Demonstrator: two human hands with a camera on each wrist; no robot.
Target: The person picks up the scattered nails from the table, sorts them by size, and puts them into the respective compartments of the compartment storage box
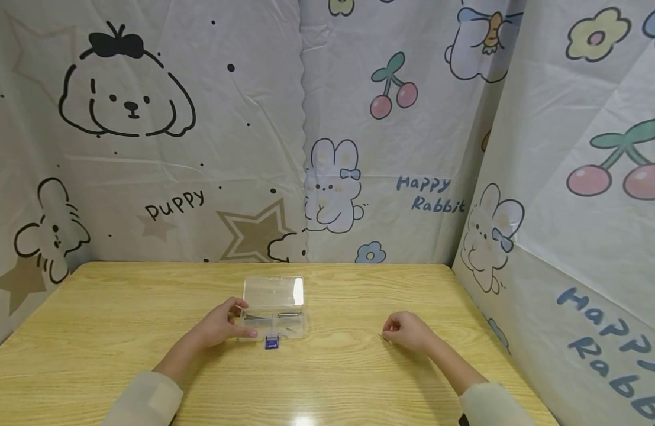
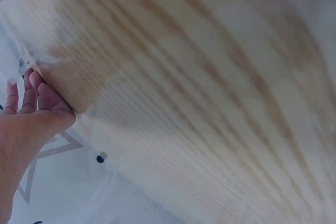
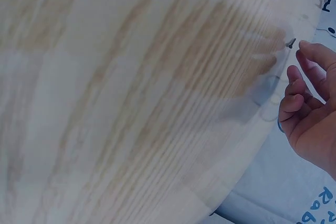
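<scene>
A clear plastic compartment box (image 1: 260,327) lies on the table with its lid (image 1: 273,291) raised at the back. Thin metal pieces (image 1: 289,315) are in its compartments. My left hand (image 1: 220,322) grips the box's left side, thumb at the front and fingers farther back; the left wrist view shows this hand (image 2: 37,114) at its edge. To the right, the thumb and forefinger of my right hand (image 1: 409,331) come together at a small dark metal screw (image 1: 383,337). In the right wrist view the screw (image 3: 291,43) shows just beyond the fingertips of this hand (image 3: 312,103).
A blue latch (image 1: 272,342) sticks out from the box's front. The wood-grain table (image 1: 327,384) reflects light near its front. Printed cloth (image 1: 242,118) hangs behind it and along the right side (image 1: 588,236).
</scene>
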